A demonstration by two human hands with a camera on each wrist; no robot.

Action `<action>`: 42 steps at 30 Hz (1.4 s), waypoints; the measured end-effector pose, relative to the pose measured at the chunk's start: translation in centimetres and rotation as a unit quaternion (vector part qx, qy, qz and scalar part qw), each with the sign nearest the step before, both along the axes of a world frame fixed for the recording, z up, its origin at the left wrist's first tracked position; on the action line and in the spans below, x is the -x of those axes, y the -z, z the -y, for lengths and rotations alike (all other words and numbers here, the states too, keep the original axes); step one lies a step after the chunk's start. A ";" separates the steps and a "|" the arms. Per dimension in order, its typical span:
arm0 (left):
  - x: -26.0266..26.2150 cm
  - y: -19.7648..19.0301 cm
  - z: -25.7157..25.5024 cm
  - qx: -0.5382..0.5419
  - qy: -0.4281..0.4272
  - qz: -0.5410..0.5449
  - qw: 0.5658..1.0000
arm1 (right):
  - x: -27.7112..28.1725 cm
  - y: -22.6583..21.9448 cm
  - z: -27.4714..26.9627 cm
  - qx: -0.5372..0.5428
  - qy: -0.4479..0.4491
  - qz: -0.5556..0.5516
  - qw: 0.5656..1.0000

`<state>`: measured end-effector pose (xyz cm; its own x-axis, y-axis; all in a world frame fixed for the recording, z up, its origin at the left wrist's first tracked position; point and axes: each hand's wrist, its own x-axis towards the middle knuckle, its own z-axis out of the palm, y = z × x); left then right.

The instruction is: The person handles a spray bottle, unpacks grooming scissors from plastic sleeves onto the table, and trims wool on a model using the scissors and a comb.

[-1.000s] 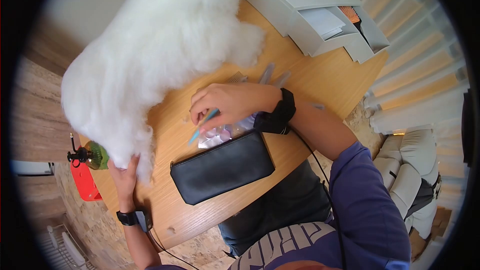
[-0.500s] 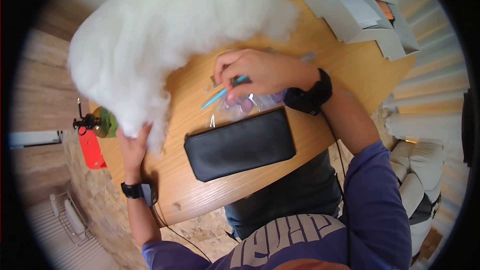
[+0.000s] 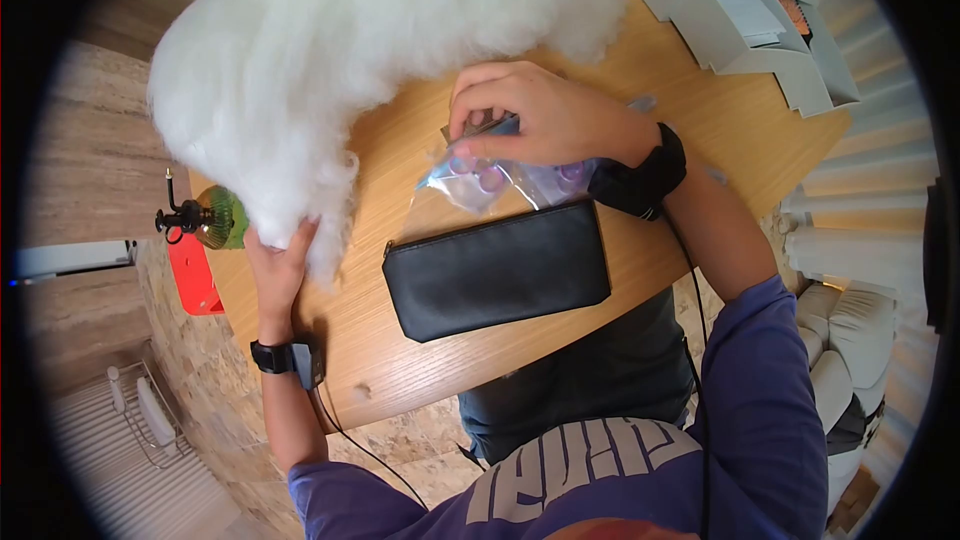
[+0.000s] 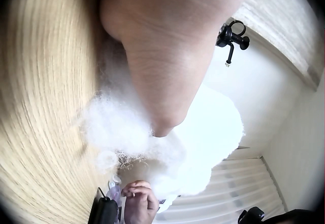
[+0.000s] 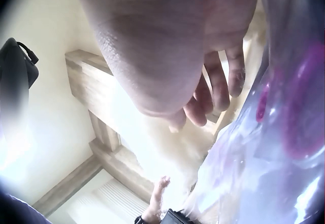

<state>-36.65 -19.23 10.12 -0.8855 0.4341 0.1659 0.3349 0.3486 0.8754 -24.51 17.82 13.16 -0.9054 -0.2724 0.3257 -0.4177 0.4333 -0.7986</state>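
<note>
1. At far left I see one red piece with a smooth surface, lower than the table, which has a wood grain.
2. Next comes one rounded bottle, green and amber, see-through, with one black pump head. It stands near the table's left edge.
3. The left hand is at the lower end of the white fur. Its thumb lies straight against the fur; the other fingers are mostly hidden, so I cannot tell if they are bent around it.
4. This fur, long, soft and fluffy, makes one big mass across the far left and middle of the table.
5. One black pouch, flat and almost rectangular, looks like leather and lies nearest to the person.
6. Just beyond it lies a shiny, wrinkled, clear plastic bag; at least three purple rings show through.
7. Over it is the right hand, fingers bent downward and close together. One bluish thing is under them; I cannot tell whether they hold it.
8. At far right stands one grey organizer, hard and angular, with white papers inside.
</note>
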 end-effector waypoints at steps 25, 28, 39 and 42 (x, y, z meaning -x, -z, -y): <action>-0.3 -0.7 -0.7 -0.004 0.008 0.005 1.000 | -1.3 -1.7 1.0 -0.156 0.104 -0.060 0.981; -0.2 -1.1 -0.8 0.030 0.039 -0.030 0.998 | -1.1 -1.7 1.0 -0.205 0.091 -0.181 0.957; -0.2 -1.2 -0.8 0.030 0.038 -0.007 0.999 | -0.9 -3.0 1.3 -0.365 0.040 -0.289 0.884; -0.1 -1.1 -0.8 0.034 0.037 -0.011 0.999 | -1.4 -3.9 1.4 -0.377 0.050 -0.328 0.865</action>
<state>-36.56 -18.44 11.23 -0.8466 0.5095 0.1538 0.3816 0.3797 0.8427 -23.14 16.44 17.08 -0.6252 -0.5622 0.5414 -0.6039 0.7879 0.1208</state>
